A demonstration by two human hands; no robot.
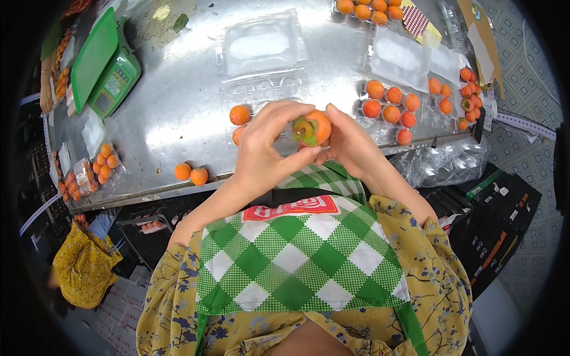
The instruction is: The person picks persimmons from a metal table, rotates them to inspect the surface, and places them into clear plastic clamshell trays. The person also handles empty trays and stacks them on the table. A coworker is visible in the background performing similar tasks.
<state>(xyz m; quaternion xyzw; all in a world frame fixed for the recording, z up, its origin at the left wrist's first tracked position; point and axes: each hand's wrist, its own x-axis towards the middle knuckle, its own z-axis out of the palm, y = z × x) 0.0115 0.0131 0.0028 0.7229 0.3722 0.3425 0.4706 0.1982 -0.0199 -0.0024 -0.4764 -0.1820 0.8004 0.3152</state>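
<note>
An orange persimmon (320,126) with its green-brown calyx turned up is held between both my hands, above the table's front edge. My left hand (264,139) curls round its left side, fingers and thumb closed on it. From the other side, my right hand (350,142) grips it too. Just beyond them lies an open clear plastic clamshell tray (264,89), its lid (261,47) folded away from me. At the tray's left side a persimmon (240,114) sits in front of another; my left hand hides part of this area. Two loose persimmons (199,176) rest near the front edge.
On the right stands an open tray of several persimmons (391,113), with more fruit beside it. A green weighing scale (113,89) is at left, near packed persimmons (104,163). Another person's hand (46,95) shows far left. Black crates (499,219) stand below right.
</note>
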